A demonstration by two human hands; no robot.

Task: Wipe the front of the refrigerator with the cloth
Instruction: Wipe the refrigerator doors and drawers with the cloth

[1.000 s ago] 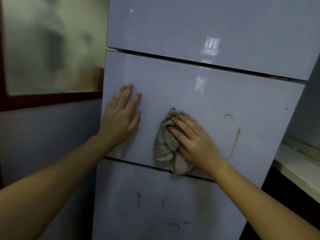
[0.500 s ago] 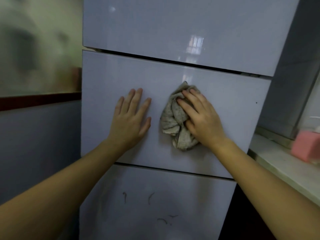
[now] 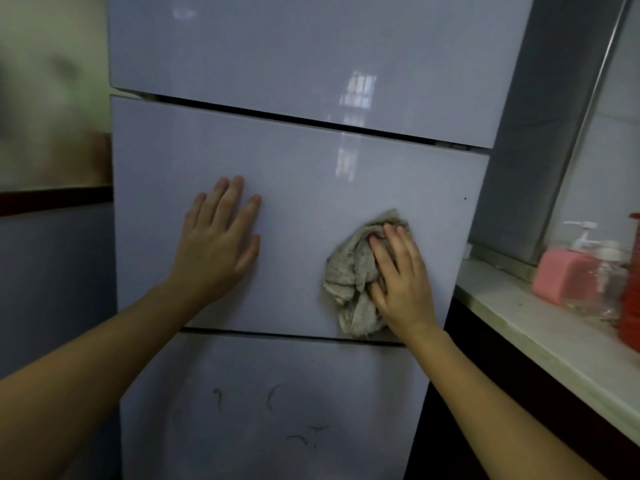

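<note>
Pressing one crumpled cloth (image 3: 349, 271) onto middle of three refrigerator (image 3: 311, 188) panels, right hand (image 3: 403, 282) grip flat-fingered; left hand (image 3: 218, 251) flat too, holding nothing.

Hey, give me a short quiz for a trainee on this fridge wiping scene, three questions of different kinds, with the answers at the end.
1. True or false: the left hand lies flat on the middle door and holds nothing.
2. Where is the cloth? A) on the top door. B) low on the right of the middle door, pressed under the right hand. C) on the counter.
3. Fill in: the dark marks not yet wiped are on the ___ door.

Key: 1 true; 2 B; 3 bottom.
</note>
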